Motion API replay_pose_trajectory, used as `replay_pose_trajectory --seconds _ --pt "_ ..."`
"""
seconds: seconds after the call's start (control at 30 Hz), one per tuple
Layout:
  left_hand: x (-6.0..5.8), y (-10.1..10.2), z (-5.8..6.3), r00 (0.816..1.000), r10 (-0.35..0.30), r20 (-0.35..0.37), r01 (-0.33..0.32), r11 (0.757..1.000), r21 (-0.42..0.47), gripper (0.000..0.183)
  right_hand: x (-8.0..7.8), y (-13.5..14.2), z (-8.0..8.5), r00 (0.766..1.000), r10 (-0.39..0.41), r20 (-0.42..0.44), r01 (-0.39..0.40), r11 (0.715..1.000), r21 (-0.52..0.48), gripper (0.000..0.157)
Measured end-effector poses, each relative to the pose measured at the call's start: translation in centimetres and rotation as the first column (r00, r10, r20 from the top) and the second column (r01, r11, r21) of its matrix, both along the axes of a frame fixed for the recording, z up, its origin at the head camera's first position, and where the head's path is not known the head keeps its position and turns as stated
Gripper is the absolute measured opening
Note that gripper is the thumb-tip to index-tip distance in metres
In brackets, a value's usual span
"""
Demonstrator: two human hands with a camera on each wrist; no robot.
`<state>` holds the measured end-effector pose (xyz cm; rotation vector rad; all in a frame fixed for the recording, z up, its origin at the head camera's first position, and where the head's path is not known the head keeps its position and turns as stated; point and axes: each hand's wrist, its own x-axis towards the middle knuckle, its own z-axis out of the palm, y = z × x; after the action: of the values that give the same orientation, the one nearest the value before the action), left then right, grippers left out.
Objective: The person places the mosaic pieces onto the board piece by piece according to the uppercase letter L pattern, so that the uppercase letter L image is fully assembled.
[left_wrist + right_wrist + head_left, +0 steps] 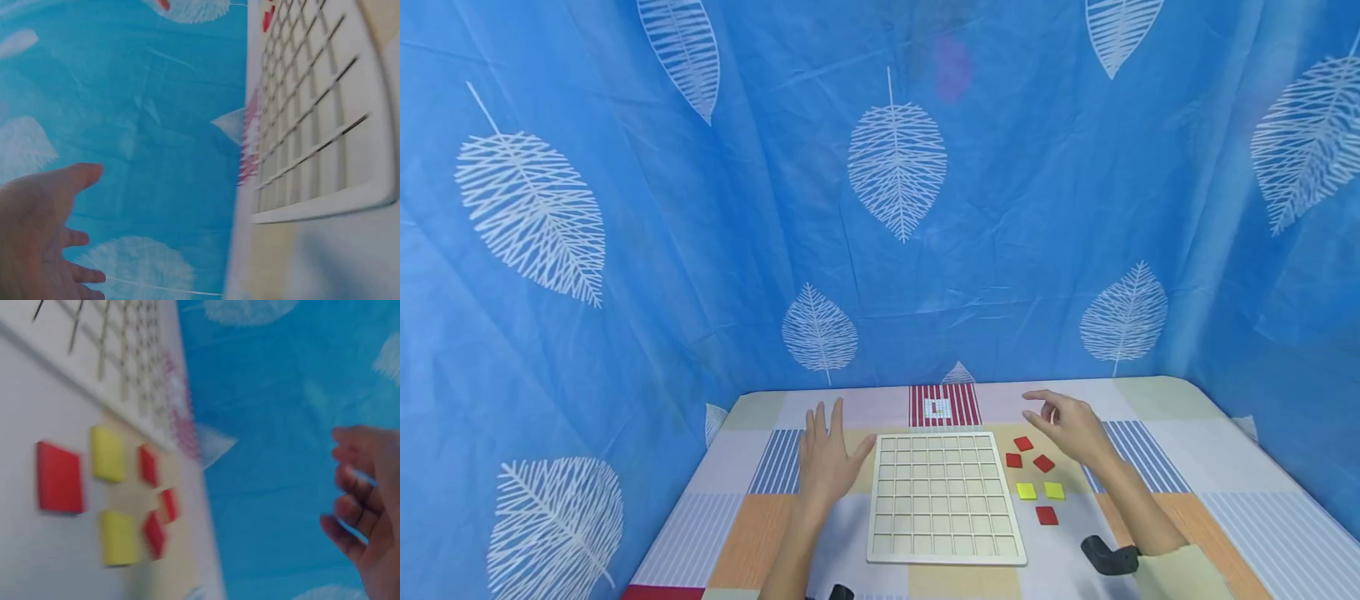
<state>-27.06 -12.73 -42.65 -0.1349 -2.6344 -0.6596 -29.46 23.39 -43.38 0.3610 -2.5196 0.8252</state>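
A white grid board with square compartments, all bare, lies flat on the table. Just left of it is my left hand, fingers spread and straight, the thumb near the board's upper left edge. To the board's right lie several red square tiles and two yellow tiles, loose on the cloth. My right hand hovers beyond these tiles, its fingers loosely bent with a gap between thumb and forefinger and nothing held. The right wrist view shows the tiles, blurred, with the right hand off to the side.
A small card with a coloured grid pattern lies behind the board on a red striped patch. The patchwork tablecloth covers the table. Blue curtains with white leaf prints hang behind and at both sides.
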Motion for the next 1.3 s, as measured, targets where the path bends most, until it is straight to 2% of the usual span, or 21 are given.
replay_pose_trajectory --seconds 0.1,0.2,0.3,0.4,0.47,0.57,0.67,0.87,1.2,1.3 --pt "-0.5 0.4 -2.1 1.000 -0.014 -0.022 0.016 0.996 0.092 0.070 -1.2 0.4 -2.3 0.999 0.006 0.033 -0.003 0.996 -0.094 0.032" --pt "-1.1 1.1 -4.4 0.999 -0.042 -0.014 0.044 0.985 0.168 0.064 -2.4 0.8 -4.4 0.993 0.011 0.121 0.009 0.987 -0.163 0.032" --pt "-1.4 1.6 -6.4 0.998 -0.067 0.014 0.062 0.970 0.235 0.062 -3.1 1.3 -6.2 0.966 0.025 0.259 0.030 0.978 -0.206 0.035" --pt "-1.4 1.9 -8.0 0.996 -0.078 0.042 0.064 0.959 0.276 0.061 -3.7 1.9 -7.7 0.931 0.039 0.363 0.035 0.980 -0.194 0.040" --pt "-1.4 1.9 -8.9 0.994 -0.091 0.054 0.071 0.953 0.295 0.061 -3.8 2.1 -8.6 0.921 0.044 0.388 0.029 0.983 -0.180 0.042" --pt "-1.3 1.8 -10.0 0.991 -0.107 0.084 0.076 0.947 0.312 0.062 -4.0 2.3 -9.5 0.929 0.045 0.368 0.017 0.986 -0.166 0.041" --pt "-1.2 1.7 -10.8 0.987 -0.109 0.117 0.069 0.950 0.306 0.061 -4.0 2.3 -9.7 0.940 0.046 0.339 0.003 0.990 -0.142 0.041" --pt "-1.1 1.2 -11.5 0.983 -0.125 0.131 0.087 0.960 0.266 0.058 -4.1 2.1 -9.9 0.935 -0.016 0.355 0.038 0.998 -0.054 0.039" --pt "-1.1 0.7 -12.0 0.983 -0.155 0.094 0.140 0.978 0.154 0.052 -4.0 1.8 -10.0 0.939 -0.031 0.343 0.053 0.997 -0.056 0.030" --pt "-1.1 0.8 -12.1 0.983 -0.157 0.094 0.142 0.979 0.145 0.052 -3.8 1.8 -9.9 0.940 -0.022 0.342 0.057 0.994 -0.095 0.029"
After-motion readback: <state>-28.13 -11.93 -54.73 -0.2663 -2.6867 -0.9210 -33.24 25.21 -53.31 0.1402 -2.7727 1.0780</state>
